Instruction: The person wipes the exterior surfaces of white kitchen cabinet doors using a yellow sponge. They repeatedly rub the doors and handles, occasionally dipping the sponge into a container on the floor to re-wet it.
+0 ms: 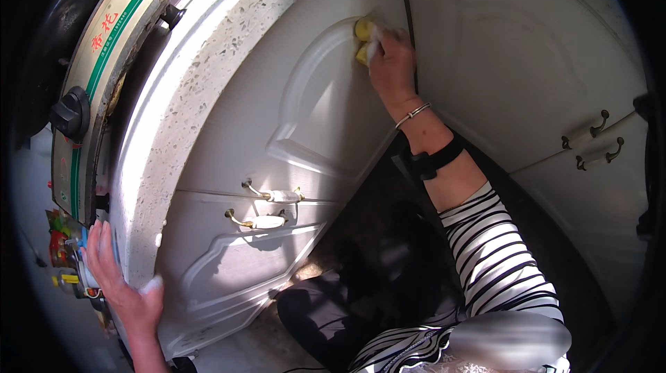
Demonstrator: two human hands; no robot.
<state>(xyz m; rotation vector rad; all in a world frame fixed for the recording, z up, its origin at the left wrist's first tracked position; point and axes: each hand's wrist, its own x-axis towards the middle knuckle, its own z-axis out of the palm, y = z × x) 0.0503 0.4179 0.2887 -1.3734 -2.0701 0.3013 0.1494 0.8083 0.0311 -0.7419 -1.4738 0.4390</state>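
Observation:
My right hand grips a yellow sponge or cloth with some white material beside it, pressed to the upper part of a white cabinet door near its far edge; that area is slightly blurred. A bangle and a black wristband are on this arm. At the lower left, my left hand rests on the edge of the speckled stone countertop with its fingers spread, holding nothing visible. Two handles with white grips, an upper one and a lower one, stick out from neighbouring cabinet doors.
A gas stove with a black knob stands on the countertop at the left, by a dark pan. Colourful packages and bottles are beyond my left hand. More white cabinet doors with handles meet this run at a corner on the right.

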